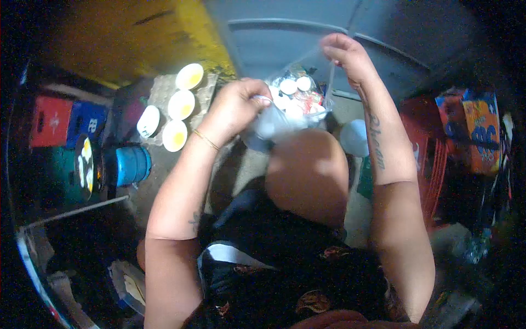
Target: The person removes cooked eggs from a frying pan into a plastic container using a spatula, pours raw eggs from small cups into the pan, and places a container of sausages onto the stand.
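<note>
My left hand [241, 104] pinches the edge of a clear plastic bag [274, 120] between thumb and fingers. Raised higher on the right, my right hand [346, 55] grips another part of the stretched plastic, its fingers closed. Just behind the bag lies a cluster of white rounded things [296, 90] with some red among them; whether they are inside the plastic I cannot tell. Left of my left hand, a cardboard egg tray [160, 90] carries several white round cups [182, 105] with yellow in them. Another white cup [148, 122] with dark marks sits at its left edge.
My bare knee [308, 170] is below the bag. A white round container [354, 137] stands right of it. At left are a blue cylinder [132, 165], a dark pan [86, 167] with white and yellow pieces, and crates [52, 120]. A grey panel [285, 38] rises ahead.
</note>
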`<state>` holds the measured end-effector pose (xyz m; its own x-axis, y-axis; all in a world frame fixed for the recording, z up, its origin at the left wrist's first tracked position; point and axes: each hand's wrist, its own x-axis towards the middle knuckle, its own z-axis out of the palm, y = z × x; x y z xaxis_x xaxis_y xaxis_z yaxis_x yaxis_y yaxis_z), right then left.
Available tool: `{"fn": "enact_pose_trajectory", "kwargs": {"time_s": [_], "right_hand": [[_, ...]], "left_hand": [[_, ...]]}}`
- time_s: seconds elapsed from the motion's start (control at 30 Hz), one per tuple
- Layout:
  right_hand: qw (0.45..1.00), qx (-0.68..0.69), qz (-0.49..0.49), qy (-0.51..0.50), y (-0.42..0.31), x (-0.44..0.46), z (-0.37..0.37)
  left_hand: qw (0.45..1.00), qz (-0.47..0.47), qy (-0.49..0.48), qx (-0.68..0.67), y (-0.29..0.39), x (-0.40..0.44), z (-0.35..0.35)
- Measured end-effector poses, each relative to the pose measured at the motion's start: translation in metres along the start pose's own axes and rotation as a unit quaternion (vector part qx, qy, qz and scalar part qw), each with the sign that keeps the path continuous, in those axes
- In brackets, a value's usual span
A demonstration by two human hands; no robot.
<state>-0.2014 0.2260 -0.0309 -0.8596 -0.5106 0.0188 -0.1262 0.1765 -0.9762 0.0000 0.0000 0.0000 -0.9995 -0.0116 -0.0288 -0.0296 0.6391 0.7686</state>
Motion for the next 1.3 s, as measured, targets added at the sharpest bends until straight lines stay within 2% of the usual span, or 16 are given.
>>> {"fn": "enact_pose_trajectory", "kwargs": {"time_s": [0.17,0.23,0.3,0.37,0.4,0.5,0.57,0.63,0.7,0.8,0.9,1.0,1.07,1.1,1.2,1.3], "right_hand": [[0.996,-0.05,-0.027,0.063,-0.004,-0.024,-0.036],[0.985,-0.139,-0.061,0.077,0.014,-0.023,-0.049],[0.982,-0.177,-0.035,0.063,0.032,-0.029,-0.051],[0.908,-0.401,-0.083,0.094,0.052,-0.045,-0.051],[0.865,-0.448,-0.132,0.186,0.062,-0.058,-0.046],[0.945,-0.309,-0.087,0.063,0.068,-0.11,-0.051],[0.974,-0.114,0.16,-0.111,0.056,-0.146,-0.049],[0.941,-0.243,0.099,-0.212,0.11,-0.164,-0.032],[0.932,-0.268,0.149,-0.191,0.204,-0.182,-0.003],[0.847,-0.43,0.302,-0.082,0.242,-0.189,0.049],[0.836,-0.505,0.2,-0.084,0.334,-0.199,0.075],[0.83,-0.487,0.242,-0.124,0.349,-0.191,0.081],[0.813,-0.525,0.232,-0.096,0.35,-0.195,0.083],[0.803,-0.544,0.228,-0.083,0.349,-0.197,0.082],[0.847,-0.435,0.279,-0.122,0.329,-0.199,0.07],[0.854,-0.419,0.308,-0.009,0.284,-0.193,0.07]], "left_hand": [[0.999,0.022,0.03,0.024,0.015,0.024,0.0],[0.982,0.091,0.061,0.151,0.004,0.038,0.009],[0.966,0.107,0.095,0.216,-0.027,0.056,0.022],[0.958,0.08,0.085,0.261,-0.039,0.061,0.032],[0.946,0.07,0.09,0.304,-0.039,0.062,0.035],[0.97,0.001,0.097,0.223,-0.034,0.064,0.041],[0.977,-0.033,0.089,0.191,-0.029,0.063,0.047],[0.986,-0.06,0.074,0.139,-0.031,0.067,0.047],[0.994,-0.091,0.064,-0.003,-0.036,0.072,0.051],[0.975,-0.12,0.076,-0.172,-0.033,0.078,0.06],[0.971,-0.083,0.124,-0.187,-0.016,0.085,0.058],[0.966,-0.094,0.103,-0.218,-0.02,0.092,0.057],[0.961,-0.128,0.075,-0.235,-0.021,0.086,0.06],[0.969,-0.131,0.083,-0.195,-0.014,0.078,0.064],[0.988,-0.081,0.111,-0.063,-0.021,0.05,0.066],[0.983,-0.139,0.108,-0.051,-0.025,0.008,0.056]]}}
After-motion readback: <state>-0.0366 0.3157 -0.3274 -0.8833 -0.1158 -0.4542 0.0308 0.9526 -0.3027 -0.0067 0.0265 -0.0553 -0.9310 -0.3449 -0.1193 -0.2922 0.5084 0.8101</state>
